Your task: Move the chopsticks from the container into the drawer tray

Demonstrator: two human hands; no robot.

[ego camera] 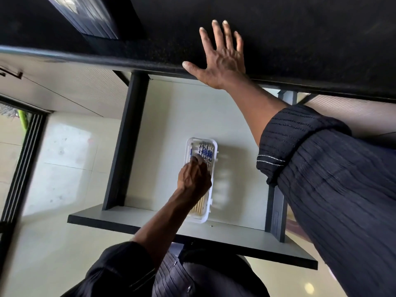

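A pale drawer (171,116) stands pulled out under a black speckled counter (300,39), glossy cream floor tiles (64,159) to its left. The right hand (220,58) lies flat on the counter edge, fingers spread, holding nothing. The left hand (194,179) is curled over the chopsticks (205,153) lying in the white tray (202,219) near the drawer's front; whether it grips them I cannot tell.

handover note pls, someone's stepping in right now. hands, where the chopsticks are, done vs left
Left hand: down in the open drawer, fingers on the chopsticks in the white tray; whether it grips them is unclear.
Right hand: flat and open on the dark countertop, holding nothing.
Chopsticks: a bundle lies lengthwise in the tray, patterned ends away from the person.
Container: not in view.
Done: chopsticks are in the tray.
Left: release or straighten them; cannot tell if more remain elsewhere.
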